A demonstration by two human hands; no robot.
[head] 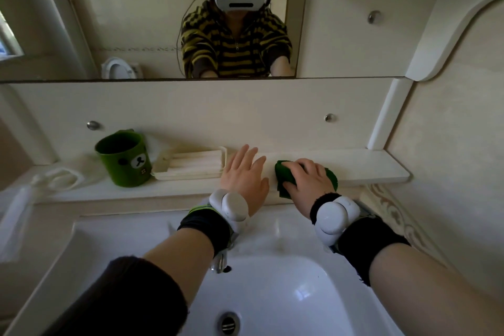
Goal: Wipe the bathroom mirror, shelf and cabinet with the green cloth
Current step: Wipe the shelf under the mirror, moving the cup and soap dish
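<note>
- Two grips on the shelf [368, 169]: right grip [308, 179] curls round green cloth [283, 173] near the front edge.
- Just left, left grip [245, 172] lies flat, fingers spread, beside the soap tray [191, 166].
- Shelf runs on rightward of the cloth.

Dim, yellowish daylight, coming off the window [6, 41] reflected at the left of the mirror [136, 22]. Soft glare on the white basin [302, 293]. Fisheye bends the shelf [368, 169]; left edge smears soft.

Green cloth [286, 176] bunched on white shelf [368, 169], right of centre, below mirror [122, 22].
</note>
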